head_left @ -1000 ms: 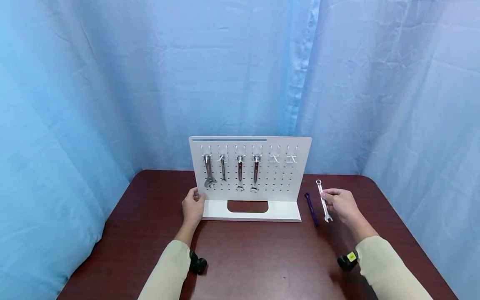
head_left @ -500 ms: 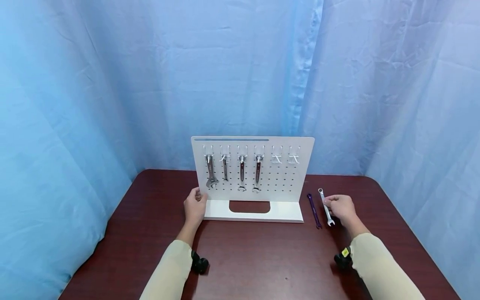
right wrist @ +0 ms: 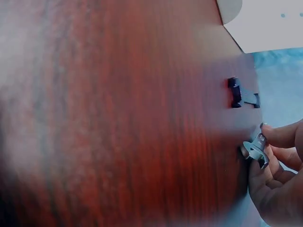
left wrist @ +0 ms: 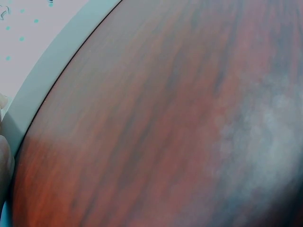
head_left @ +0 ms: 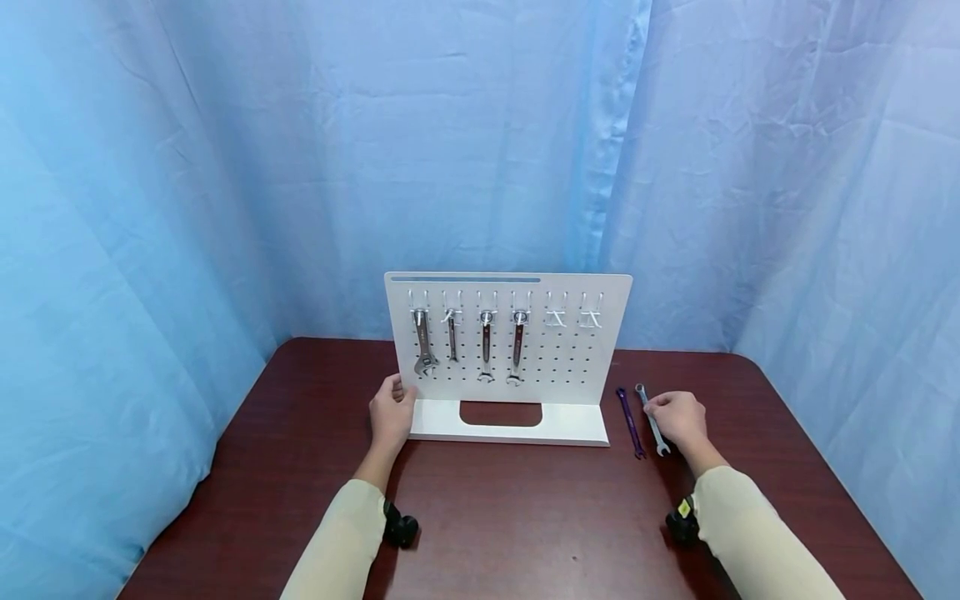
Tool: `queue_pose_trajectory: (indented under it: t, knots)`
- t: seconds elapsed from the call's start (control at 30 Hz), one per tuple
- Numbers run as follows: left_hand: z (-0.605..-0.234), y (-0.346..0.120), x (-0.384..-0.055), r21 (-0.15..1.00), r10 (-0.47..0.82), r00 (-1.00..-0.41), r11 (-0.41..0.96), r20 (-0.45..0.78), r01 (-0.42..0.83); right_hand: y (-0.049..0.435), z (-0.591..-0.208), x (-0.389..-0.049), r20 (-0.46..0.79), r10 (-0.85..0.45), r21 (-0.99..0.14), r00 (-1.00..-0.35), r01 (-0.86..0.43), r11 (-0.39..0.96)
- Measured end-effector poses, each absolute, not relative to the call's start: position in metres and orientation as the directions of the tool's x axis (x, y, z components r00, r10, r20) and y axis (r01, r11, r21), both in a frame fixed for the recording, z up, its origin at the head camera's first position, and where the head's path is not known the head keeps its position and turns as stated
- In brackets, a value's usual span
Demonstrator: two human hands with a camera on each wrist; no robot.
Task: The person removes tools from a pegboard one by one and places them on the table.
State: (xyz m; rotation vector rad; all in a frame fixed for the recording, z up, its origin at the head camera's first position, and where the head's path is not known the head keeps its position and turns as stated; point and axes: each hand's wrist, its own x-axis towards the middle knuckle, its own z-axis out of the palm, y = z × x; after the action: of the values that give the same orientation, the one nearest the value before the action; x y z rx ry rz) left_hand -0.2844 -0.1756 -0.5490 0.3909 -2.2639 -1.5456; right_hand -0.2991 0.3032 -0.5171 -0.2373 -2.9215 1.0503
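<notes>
My left hand (head_left: 392,410) grips the lower left edge of a white pegboard stand (head_left: 558,358). In the left wrist view only the fingertips (left wrist: 4,156) show, right at the stand's edge. Off the stand's right side, my right hand (head_left: 677,417) pinches a silver combination wrench (head_left: 657,433) between thumb and fingers, near its ring end. The wrench lies close over the table, its open end toward me, as the right wrist view also shows. Just left of it, a purple combination wrench (head_left: 631,423) rests on the table, roughly parallel.
An adjustable wrench (head_left: 423,343) and several other wrenches, among them a silver one (head_left: 518,346), hang from the pegboard's hooks. Two more hooks (head_left: 591,319) stick out at its right. The dark red wooden table (head_left: 510,517) is surrounded by blue curtains (head_left: 450,150).
My right hand has lowered the silver wrench toward the table beside the purple one. The left hand stays on the stand. The head view has shifted slightly.
</notes>
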Motion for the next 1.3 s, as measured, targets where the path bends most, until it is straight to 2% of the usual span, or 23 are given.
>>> queue_pose_trajectory:
  t: [0.27,0.5,0.9,1.3]
  knots:
    - [-0.549,-0.174,-0.284,0.930,-0.429,-0.888,0.368,0.165,-0.005,0.297,-0.517,-0.298,0.005,0.170,-0.574,-0.985,0.136,0.807]
    - [-0.550,-0.174,-0.284,0.931,-0.434,-0.884,0.366,0.174,0.003,0.293,-0.515,-0.298,-0.032,0.169,-0.542,-0.985,0.159,0.825]
    - [-0.551,-0.175,-0.281,0.936,-0.417,-0.897,0.351,0.145,-0.012,0.290,-0.517,-0.297,-0.073,0.246,-0.538,-0.967,0.246,0.806]
    - [-0.548,-0.176,-0.283,0.936,-0.402,-0.902,0.353,0.158,0.006,0.285,-0.514,-0.298,-0.091,0.268,-0.543,-0.959,0.273,0.794]
